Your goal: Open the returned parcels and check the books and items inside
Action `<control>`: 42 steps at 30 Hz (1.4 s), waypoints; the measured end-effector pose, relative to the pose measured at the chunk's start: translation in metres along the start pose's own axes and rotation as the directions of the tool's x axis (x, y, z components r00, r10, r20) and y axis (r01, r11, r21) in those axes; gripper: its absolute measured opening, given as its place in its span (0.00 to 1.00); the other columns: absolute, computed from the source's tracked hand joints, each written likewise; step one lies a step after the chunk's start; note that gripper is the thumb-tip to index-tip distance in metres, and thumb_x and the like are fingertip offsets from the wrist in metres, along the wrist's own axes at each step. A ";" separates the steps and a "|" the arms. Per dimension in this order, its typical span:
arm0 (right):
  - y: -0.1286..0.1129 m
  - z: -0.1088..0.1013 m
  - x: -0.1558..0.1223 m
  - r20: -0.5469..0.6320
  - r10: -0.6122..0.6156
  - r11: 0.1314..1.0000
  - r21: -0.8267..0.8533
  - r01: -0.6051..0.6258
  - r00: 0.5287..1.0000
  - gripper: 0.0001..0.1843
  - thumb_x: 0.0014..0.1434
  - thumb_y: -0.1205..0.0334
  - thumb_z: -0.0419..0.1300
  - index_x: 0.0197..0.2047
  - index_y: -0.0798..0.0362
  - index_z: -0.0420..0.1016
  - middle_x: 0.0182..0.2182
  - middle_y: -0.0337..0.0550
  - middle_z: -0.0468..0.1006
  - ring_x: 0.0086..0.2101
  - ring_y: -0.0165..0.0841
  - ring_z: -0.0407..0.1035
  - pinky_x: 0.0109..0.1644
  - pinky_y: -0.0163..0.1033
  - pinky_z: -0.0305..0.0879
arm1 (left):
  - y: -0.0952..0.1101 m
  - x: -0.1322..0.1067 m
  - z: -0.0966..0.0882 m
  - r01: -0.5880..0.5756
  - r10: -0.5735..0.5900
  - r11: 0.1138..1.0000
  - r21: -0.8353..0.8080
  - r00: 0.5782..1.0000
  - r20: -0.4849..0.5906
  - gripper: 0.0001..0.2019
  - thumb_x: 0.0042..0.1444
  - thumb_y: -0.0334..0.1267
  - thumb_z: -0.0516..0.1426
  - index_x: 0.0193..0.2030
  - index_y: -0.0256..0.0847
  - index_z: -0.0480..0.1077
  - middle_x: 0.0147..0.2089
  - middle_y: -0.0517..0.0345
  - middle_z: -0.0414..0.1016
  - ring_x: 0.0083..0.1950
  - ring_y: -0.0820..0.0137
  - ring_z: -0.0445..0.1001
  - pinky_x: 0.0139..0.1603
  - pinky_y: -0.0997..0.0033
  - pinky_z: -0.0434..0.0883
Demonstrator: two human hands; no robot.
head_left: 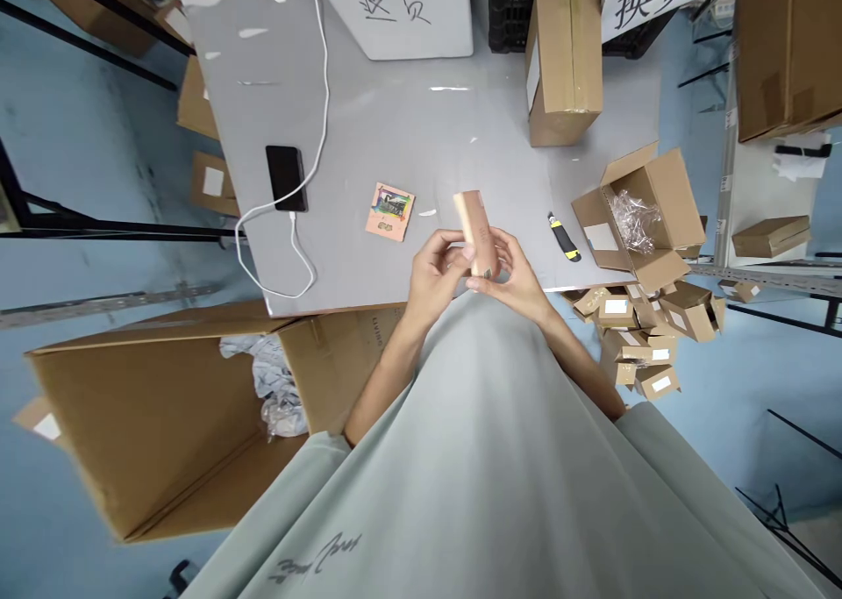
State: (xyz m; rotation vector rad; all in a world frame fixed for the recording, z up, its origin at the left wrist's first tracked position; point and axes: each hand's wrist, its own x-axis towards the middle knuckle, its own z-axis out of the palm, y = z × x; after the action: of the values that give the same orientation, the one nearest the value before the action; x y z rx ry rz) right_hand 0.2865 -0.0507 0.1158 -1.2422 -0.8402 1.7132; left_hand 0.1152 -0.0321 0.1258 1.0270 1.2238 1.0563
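Grey table (421, 134); pinkish item (483, 235) points lengthwise away, slightly left.

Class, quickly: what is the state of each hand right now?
Left hand: closed on one side of a small pinkish-brown item.
Right hand: closed on the same item's other side.

Table (427, 134): grey top, scuffed, pale patches toward far left. Left side, black phone (281, 166), white cable (326, 82) looping across it. Pinkish card (380, 224) flat, right of phone. Right side, black-and-yellow cutter (564, 238), near open box (671, 187) at corner. Far edge, black crate (506, 11); taped box (564, 73) beside it, upright.
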 end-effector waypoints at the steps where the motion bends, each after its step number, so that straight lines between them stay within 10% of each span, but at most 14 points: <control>1: -0.001 0.002 0.000 0.014 0.008 0.999 0.039 -0.009 1.000 0.56 0.44 0.43 0.89 0.73 0.38 0.73 0.77 0.47 0.73 0.79 0.51 0.62 0.84 0.58 0.62 | 0.000 -0.001 0.001 -0.008 0.008 1.000 0.005 1.000 0.028 0.28 0.61 0.69 0.72 0.44 0.45 0.80 0.45 0.51 0.85 0.44 0.61 0.85 0.42 0.65 0.82; 7: -0.005 0.005 0.001 0.200 0.103 0.935 0.314 -0.164 0.974 0.44 0.52 0.29 0.78 0.64 0.43 0.83 0.65 0.51 0.86 0.73 0.58 0.73 0.75 0.64 0.75 | -0.014 0.016 -0.013 -0.025 0.030 0.999 0.029 0.980 -0.194 0.29 0.58 0.67 0.75 0.51 0.44 0.84 0.54 0.48 0.87 0.47 0.63 0.85 0.44 0.67 0.81; 14: -0.010 -0.001 -0.002 0.213 0.205 0.913 0.309 -0.265 0.955 0.37 0.56 0.33 0.76 0.63 0.43 0.85 0.61 0.49 0.89 0.72 0.58 0.75 0.75 0.67 0.75 | -0.014 0.021 -0.028 0.147 -0.137 0.982 -0.122 0.987 0.086 0.29 0.50 0.62 0.80 0.48 0.42 0.86 0.45 0.49 0.89 0.43 0.61 0.86 0.41 0.66 0.82; 20: -0.005 -0.029 0.009 0.083 0.004 0.999 0.039 -0.007 0.997 0.28 0.57 0.35 0.82 0.51 0.44 0.87 0.55 0.44 0.90 0.66 0.49 0.79 0.76 0.58 0.74 | -0.011 0.022 -0.036 0.043 -0.040 0.993 -0.107 0.999 0.026 0.28 0.44 0.60 0.83 0.43 0.42 0.86 0.44 0.51 0.89 0.45 0.62 0.86 0.52 0.60 0.84; 26: 0.006 -0.057 0.023 0.048 -0.314 0.900 -0.304 0.313 0.948 0.23 0.57 0.36 0.83 0.42 0.45 0.91 0.55 0.49 0.89 0.60 0.47 0.82 0.73 0.56 0.74 | -0.014 0.023 -0.043 -0.127 0.110 0.990 0.054 0.964 0.242 0.18 0.53 0.57 0.80 0.33 0.46 0.86 0.45 0.50 0.88 0.58 0.56 0.86 0.70 0.47 0.79; 34: 0.008 -0.068 0.028 -0.044 -0.342 0.911 -0.260 0.320 0.939 0.22 0.58 0.36 0.82 0.37 0.45 0.90 0.49 0.49 0.90 0.59 0.48 0.83 0.71 0.55 0.75 | -0.021 0.031 -0.034 -0.148 0.100 0.978 0.150 0.952 0.289 0.18 0.62 0.59 0.74 0.43 0.46 0.87 0.56 0.46 0.88 0.65 0.54 0.84 0.76 0.46 0.76; 42: 0.021 -0.079 0.049 -0.196 -0.196 0.979 -0.095 0.180 0.961 0.30 0.59 0.38 0.80 0.56 0.48 0.86 0.43 0.45 0.89 0.39 0.37 0.81 0.48 0.43 0.81 | -0.043 0.074 -0.009 0.266 -0.295 0.953 0.148 0.924 0.241 0.35 0.50 0.72 0.74 0.48 0.42 0.83 0.46 0.51 0.87 0.39 0.65 0.81 0.35 0.68 0.82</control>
State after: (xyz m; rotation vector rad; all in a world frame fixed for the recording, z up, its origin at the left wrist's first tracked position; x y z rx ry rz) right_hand 0.3497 -0.0121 0.0558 -1.3196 -0.8767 1.3878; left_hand 0.1119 0.0318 0.0676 1.0056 1.1808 0.6128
